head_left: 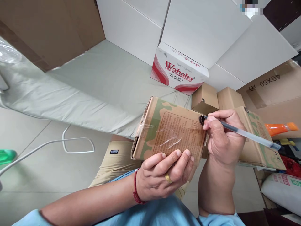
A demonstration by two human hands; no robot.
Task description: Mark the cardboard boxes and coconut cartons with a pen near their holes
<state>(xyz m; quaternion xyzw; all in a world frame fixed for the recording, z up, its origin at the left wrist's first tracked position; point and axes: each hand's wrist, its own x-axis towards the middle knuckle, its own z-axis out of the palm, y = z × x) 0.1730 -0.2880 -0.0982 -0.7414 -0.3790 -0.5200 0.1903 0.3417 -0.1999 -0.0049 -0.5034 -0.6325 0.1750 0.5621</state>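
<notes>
A brown cardboard box with green camouflage print, dark printed text and shiny clear tape is tilted above my lap. My left hand, with a ring and a red bracelet, grips its lower edge, fingers lying over the printed face. My right hand pinches a pen with a translucent barrel. The pen's tip end meets a black mark at the box's upper right corner; the exact tip is hard to make out.
A white and red Wahaha box stands against the wall on a pale green cloth. Small brown boxes, another camouflage-print box and an orange bottle are at right. A large carton stands upper left.
</notes>
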